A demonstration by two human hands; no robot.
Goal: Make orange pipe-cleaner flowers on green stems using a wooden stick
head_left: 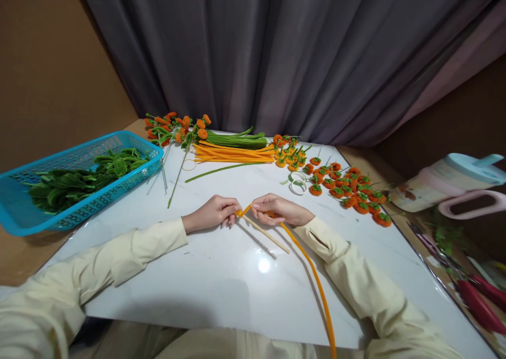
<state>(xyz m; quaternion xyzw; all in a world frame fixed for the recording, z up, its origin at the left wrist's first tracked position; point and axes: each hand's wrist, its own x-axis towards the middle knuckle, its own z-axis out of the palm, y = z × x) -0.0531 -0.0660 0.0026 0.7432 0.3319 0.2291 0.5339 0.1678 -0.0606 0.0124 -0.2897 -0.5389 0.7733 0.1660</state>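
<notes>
Between my hands, a yellow-orange pipe cleaner point(316, 277) is wound at one end around the tip of a thin wooden stick point(269, 235). My left hand point(221, 211) pinches the stick at that wrapped tip. The stick slants down to the right, its far end free over the white tabletop. My right hand point(279, 209) is closed on the pipe cleaner just right of the stick. From there its long tail curves down past the table's front edge. Both sets of fingertips partly hide the winding.
Yellow-orange pipe cleaners point(233, 152) and green ones point(237, 139) lie at the back. Orange persimmon-like pieces point(343, 185) cover the right side, near white tape rings point(298, 183). A blue basket point(79, 211) of green leaves stands left. A tumbler point(446, 182) and red-handled pliers point(480, 303) sit right.
</notes>
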